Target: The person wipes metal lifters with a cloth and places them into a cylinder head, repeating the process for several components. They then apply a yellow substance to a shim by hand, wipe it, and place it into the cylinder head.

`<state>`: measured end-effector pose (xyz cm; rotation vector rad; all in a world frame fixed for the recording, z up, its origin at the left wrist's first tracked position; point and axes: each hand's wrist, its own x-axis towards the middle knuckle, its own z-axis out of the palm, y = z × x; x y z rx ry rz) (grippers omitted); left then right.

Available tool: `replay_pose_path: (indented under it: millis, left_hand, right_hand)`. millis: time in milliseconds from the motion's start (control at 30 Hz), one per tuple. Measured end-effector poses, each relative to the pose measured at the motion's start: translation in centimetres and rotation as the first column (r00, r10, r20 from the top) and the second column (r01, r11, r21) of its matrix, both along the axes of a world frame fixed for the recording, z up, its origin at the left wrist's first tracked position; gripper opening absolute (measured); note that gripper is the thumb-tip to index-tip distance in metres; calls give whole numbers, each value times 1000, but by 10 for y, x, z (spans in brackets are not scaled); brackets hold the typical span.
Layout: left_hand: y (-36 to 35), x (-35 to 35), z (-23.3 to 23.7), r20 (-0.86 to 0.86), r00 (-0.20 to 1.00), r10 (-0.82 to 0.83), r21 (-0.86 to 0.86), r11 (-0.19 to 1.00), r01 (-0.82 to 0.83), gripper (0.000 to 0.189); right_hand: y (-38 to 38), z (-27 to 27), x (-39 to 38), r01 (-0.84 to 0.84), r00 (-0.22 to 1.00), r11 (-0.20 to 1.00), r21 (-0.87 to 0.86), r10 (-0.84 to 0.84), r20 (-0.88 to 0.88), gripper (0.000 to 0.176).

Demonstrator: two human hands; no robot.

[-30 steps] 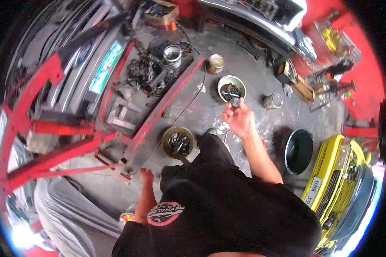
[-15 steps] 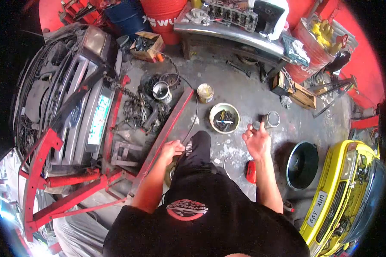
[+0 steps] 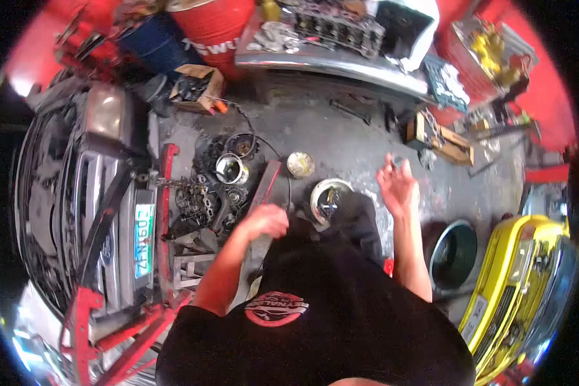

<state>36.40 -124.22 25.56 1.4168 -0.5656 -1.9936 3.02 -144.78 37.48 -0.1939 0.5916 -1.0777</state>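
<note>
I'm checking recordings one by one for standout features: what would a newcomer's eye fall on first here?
Probably the bright yellow car at the lower right, opposite the grey car with a white-and-green licence plate at the left. Next, right of centre, the bare right hand pinches a small dark piece above the grey concrete-like floor.

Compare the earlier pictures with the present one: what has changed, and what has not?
The left hand has swung up and forward. A leg has moved forward and now hides part of the bowl. Unchanged: the right hand still holds the small dark thing, and the yellow car stays put.
</note>
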Motion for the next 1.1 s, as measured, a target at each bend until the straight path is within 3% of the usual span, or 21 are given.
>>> replay_pose_path:
  millis: [33,100,167,233,300,467,533,567,633,700,800,867,1000,1100]
  left_hand:
    - [-30,9,13,-86,983,165,-17,986,-167,24]
    - [-85,16,17,278,908,312,-78,950,-303,21]
    - [-129,33,-14,537,805,252,-163,967,-194,22]
    - [-165,24,-1,518,795,317,-205,948,-244,21]
    - [-197,30,-13,453,839,300,-250,947,-204,19]
    - [-311,45,-45,495,796,349,-234,936,-265,15]
    - [-350,66,-135,654,644,397,-324,916,-236,22]
    - [-366,75,-140,731,559,392,-351,918,-184,25]
    - [-406,86,-119,844,369,390,-403,914,-45,30]
    - [-447,95,-82,898,188,398,-416,907,68,37]
    - [-516,116,-34,949,210,234,-209,969,-135,46]
    - [-560,129,-21,965,172,200,-172,971,-166,48]
    - [-622,157,-42,946,186,266,-207,936,-286,52]
    - [-663,179,-62,960,231,160,-74,936,-344,61]
  right_hand:
    - [-16,-2,6,-61,993,993,-100,70,95,15]
    - [-49,-4,23,-81,986,995,-66,89,141,17]
    - [-83,-10,43,-101,968,986,-133,128,214,24]
    - [-117,-16,63,-114,977,989,-90,128,173,25]
    - [-154,-25,80,-123,978,990,-65,132,161,27]
    - [-268,-42,112,-199,964,979,-35,202,171,32]
    - [-314,-48,123,-241,967,969,57,234,105,32]
    - [-340,-51,133,-252,966,962,104,245,76,32]
    - [-386,-72,147,-378,926,917,124,374,55,33]
    - [-413,-68,165,-371,927,909,193,375,17,36]
    - [-443,-49,182,-352,927,901,252,373,-40,39]
    - [-457,-47,190,-371,918,893,257,394,-45,39]
    - [-480,-61,204,-387,904,875,289,422,-66,36]
    - [-501,-71,223,-370,904,881,294,415,-105,35]
